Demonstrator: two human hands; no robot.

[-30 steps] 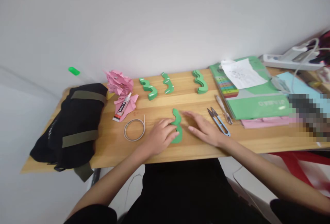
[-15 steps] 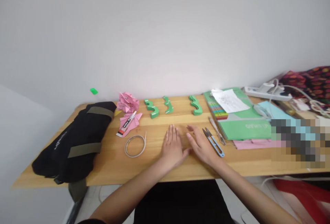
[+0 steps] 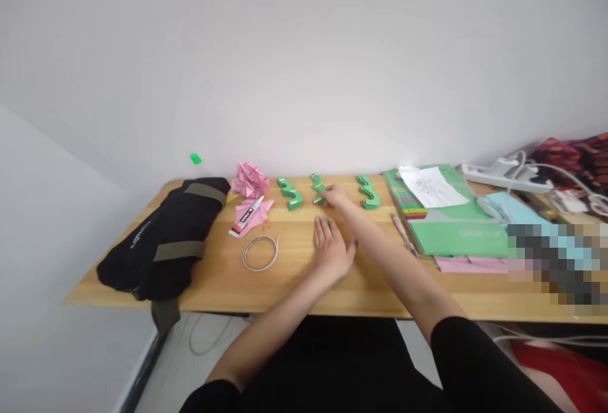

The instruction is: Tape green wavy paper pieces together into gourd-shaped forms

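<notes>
At middle green piece (image 3: 316,183) | right hand (image 3: 336,196): grip unclear | left hand (image 3: 332,252): flat, mostly hiding green scrap (image 3: 329,223)

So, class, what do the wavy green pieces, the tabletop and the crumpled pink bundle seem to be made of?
Wavy green pieces: perhaps foam, fairly matte, judging by their thick edges and even colour; plastic isn't ruled out.
Tabletop: wood or wood-look laminate, smooth, with grain and plank-like bands showing.
Crumpled pink bundle: probably paper, matte, judging by its sharp creases.
</notes>
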